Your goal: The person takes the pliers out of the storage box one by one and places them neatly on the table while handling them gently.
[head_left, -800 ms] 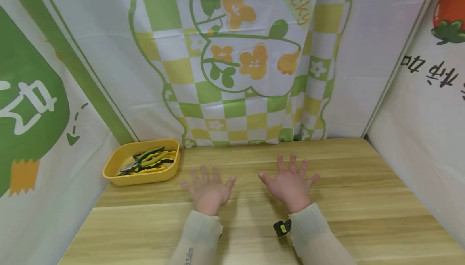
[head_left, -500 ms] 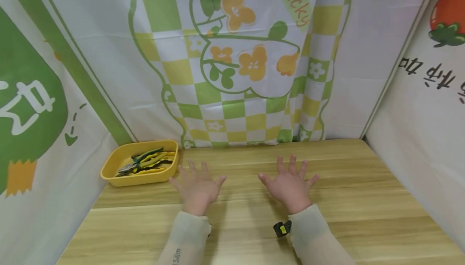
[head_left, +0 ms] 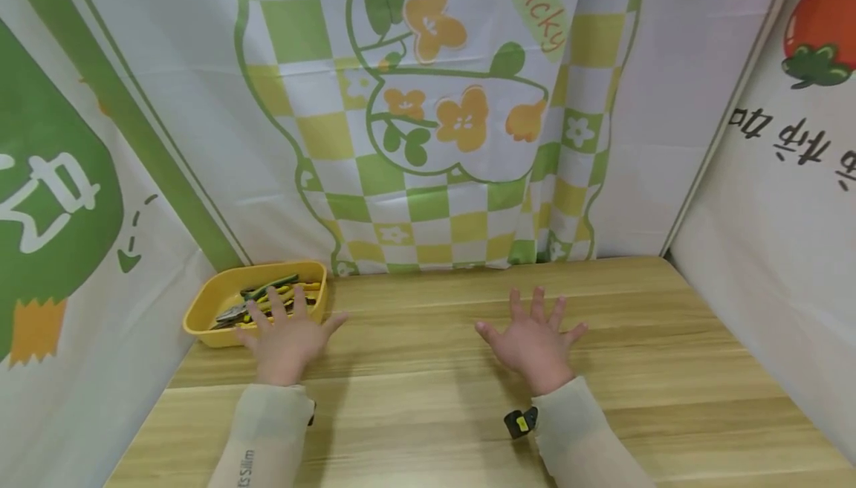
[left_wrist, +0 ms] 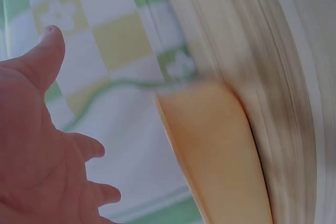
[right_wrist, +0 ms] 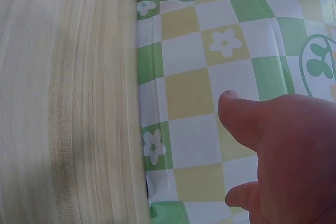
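My left hand (head_left: 289,343), fingers spread, overlaps the front side of a yellow plastic basket (head_left: 194,317) in the head view. Inside the basket lie several pliers (head_left: 230,313) with green, yellow and black handles, partly hidden behind my fingers. In the left wrist view the basket's outer wall (left_wrist: 210,145) stands just beyond my left hand (left_wrist: 42,145). Over the right half of the table my right hand (head_left: 536,345) is held with fingers spread and nothing in it. The right wrist view catches its thumb (right_wrist: 247,116) against the checked curtain.
A wood-grain table (head_left: 428,399) spans the space below the hands. Behind it hangs a green, yellow and white checked curtain (head_left: 428,206). Printed white fabric walls stand at the left (head_left: 154,302) and right (head_left: 756,250). A black band with a yellow mark (head_left: 520,423) sits at the right wrist.
My left hand has moved left from the table's middle to the basket, fingers still spread. The right hand has stayed in place. The head view has shifted slightly.
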Tool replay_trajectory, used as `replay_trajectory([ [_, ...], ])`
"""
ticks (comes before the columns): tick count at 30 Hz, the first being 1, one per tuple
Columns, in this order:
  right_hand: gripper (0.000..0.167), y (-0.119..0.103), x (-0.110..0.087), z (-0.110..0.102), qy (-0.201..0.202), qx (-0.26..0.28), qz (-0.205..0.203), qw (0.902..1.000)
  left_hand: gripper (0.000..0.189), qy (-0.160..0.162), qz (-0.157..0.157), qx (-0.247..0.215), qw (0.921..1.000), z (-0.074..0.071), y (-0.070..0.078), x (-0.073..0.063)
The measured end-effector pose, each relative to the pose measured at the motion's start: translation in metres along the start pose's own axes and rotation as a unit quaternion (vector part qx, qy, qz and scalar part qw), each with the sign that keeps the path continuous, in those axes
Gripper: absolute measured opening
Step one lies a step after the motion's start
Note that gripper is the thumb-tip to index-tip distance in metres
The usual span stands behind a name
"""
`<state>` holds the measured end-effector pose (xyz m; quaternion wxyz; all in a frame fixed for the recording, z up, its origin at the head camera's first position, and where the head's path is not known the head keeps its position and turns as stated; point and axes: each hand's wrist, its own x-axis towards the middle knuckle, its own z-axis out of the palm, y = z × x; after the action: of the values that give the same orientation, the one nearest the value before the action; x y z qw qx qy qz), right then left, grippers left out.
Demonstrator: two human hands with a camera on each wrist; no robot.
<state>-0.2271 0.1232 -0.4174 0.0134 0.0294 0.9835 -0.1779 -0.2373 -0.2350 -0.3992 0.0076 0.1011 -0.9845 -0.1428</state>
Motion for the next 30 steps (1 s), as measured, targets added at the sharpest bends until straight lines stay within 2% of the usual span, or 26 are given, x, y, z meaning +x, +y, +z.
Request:
replay_trajectory([
  [5, 0.111, 0.000, 0.003, 0.002, 0.000, 0.005, -0.005, 1.0000, 0.125, -0.001, -0.015, -0.028, 0.9995, -0.016, -0.039, 0.008],
  [13, 0.114, -0.005, 0.010, 0.006, 0.022, 0.046, -0.043, 0.9978, 0.129, -0.045, -0.072, -0.089, 0.9924, -0.037, -0.101, 0.020],
  [19, 0.109, -0.012, 0.013, 0.004, 0.020, 0.115, -0.095, 0.9886, 0.127, -0.069, -0.056, -0.162, 0.9827, -0.046, -0.131, 0.020],
  [24, 0.106, -0.022, 0.012, 0.001, 0.002, 0.205, -0.129, 0.9701, 0.127, -0.052, -0.039, -0.201, 0.9775, -0.044, -0.149, 0.026],
  [27, 0.106, -0.029, 0.012, 0.002, -0.004, 0.237, -0.140, 0.9614, 0.124, -0.039, -0.037, -0.250, 0.9668, -0.037, -0.159, 0.033],
  [30, 0.107, -0.037, 0.012, 0.003, -0.008, 0.251, -0.147, 0.9568, 0.118, -0.021, -0.037, -0.317, 0.9474, -0.027, -0.169, 0.040],
])
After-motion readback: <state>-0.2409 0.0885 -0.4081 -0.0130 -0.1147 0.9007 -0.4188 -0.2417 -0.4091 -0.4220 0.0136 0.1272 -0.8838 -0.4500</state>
